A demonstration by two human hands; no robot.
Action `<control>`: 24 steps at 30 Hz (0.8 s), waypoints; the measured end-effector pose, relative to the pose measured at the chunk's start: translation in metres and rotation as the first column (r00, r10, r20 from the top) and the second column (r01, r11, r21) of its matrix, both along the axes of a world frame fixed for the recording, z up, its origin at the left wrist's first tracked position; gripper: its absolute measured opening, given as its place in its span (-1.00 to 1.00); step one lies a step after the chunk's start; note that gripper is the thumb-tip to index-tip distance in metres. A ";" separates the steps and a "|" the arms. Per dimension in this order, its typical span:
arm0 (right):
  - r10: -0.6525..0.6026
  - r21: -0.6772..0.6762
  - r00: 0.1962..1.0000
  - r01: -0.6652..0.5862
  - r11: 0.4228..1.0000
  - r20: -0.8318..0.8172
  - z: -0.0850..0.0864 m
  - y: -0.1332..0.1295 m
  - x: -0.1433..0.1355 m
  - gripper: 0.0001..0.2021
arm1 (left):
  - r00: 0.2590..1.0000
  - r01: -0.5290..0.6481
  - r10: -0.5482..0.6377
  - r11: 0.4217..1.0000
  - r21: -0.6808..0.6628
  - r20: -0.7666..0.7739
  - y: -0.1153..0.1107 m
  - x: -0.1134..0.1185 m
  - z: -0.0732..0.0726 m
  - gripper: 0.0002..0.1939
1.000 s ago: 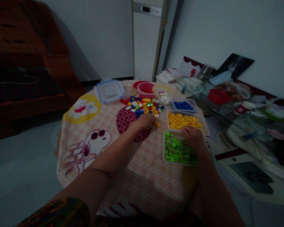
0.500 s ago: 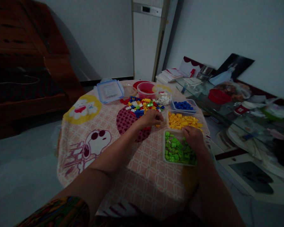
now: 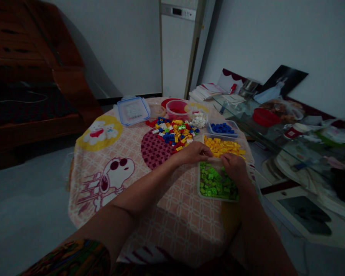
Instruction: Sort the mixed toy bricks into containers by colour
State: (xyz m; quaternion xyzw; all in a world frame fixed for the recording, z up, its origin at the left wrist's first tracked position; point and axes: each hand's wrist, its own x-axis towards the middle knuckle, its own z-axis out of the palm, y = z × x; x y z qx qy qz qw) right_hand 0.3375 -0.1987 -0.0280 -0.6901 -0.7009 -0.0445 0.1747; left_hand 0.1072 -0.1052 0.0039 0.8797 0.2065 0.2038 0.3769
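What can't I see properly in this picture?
In the head view:
Whether the left hand holds anything: curled fingers hide it.
One corner of the green-brick box: behind the right hand.
Marks on the blue-edged lid: too small, blurred.
Wooden bench's end: cut off by the left edge.

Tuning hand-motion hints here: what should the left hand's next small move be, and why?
Probably a slight lift of the left hand, so its fingertips clear the rims. It is by the corner where the yellow-brick box and green-brick box meet, with the right hand close beside it. Whether it holds a brick isn't visible, so releasing there looks risky.
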 end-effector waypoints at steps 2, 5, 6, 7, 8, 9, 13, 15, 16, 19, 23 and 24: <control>0.000 -0.001 1.000 0.000 1.000 -0.008 0.000 0.000 0.001 -0.72 | 0.992 -0.122 0.123 0.990 0.065 -0.017 0.010 -0.006 -0.002 -0.80; -0.003 -0.007 1.000 0.003 1.000 -0.006 0.000 0.000 0.001 -0.72 | 0.952 -0.290 0.301 0.945 0.154 -0.052 0.028 -0.018 -0.004 -0.81; -0.004 -0.010 1.000 0.004 1.000 -0.001 0.000 0.000 0.001 -0.72 | 0.939 -0.324 0.339 0.930 0.176 -0.062 0.032 -0.021 -0.006 -0.81; -0.005 -0.012 1.000 0.006 1.000 0.005 0.001 0.000 0.000 -0.72 | 0.928 -0.346 0.365 0.917 0.197 -0.068 0.036 -0.024 -0.007 -0.81; -0.009 -0.013 1.000 0.009 1.000 0.009 0.001 -0.001 0.000 -0.72 | 0.922 -0.357 0.380 0.909 0.216 -0.076 0.038 -0.026 -0.008 -0.81; -0.013 -0.014 1.000 0.014 1.000 0.011 0.001 -0.001 0.000 -0.72 | 0.918 -0.359 0.387 0.904 0.232 -0.089 0.039 -0.027 -0.010 -0.81; -0.015 -0.007 1.000 0.015 1.000 0.002 0.001 -0.001 -0.001 -0.73 | 0.907 -0.295 0.359 0.914 0.277 -0.220 0.035 -0.020 -0.018 -0.82; -0.004 0.003 1.000 0.004 1.000 0.000 0.000 0.000 -0.001 -0.72 | 0.892 -0.264 0.355 0.912 0.313 -0.280 0.029 -0.013 -0.023 -0.80; 0.001 0.005 1.000 -0.001 1.000 -0.001 0.000 0.000 0.000 -0.72 | 0.885 -0.255 0.360 0.906 0.337 -0.296 0.027 -0.011 -0.025 -0.79; 0.008 0.004 1.000 -0.008 1.000 -0.006 0.000 0.000 0.001 -0.72 | 0.879 -0.241 0.368 0.891 0.384 -0.303 0.023 -0.006 -0.029 -0.76; 0.004 -0.009 1.000 -0.004 1.000 -0.001 -0.001 0.000 0.001 -0.71 | 0.902 -0.246 0.344 0.906 0.344 -0.261 0.026 -0.005 -0.032 -0.78; 0.000 -0.013 1.000 0.000 1.000 0.003 0.000 0.000 0.001 -0.71 | 0.909 -0.260 0.343 0.910 0.323 -0.235 0.027 -0.005 -0.032 -0.78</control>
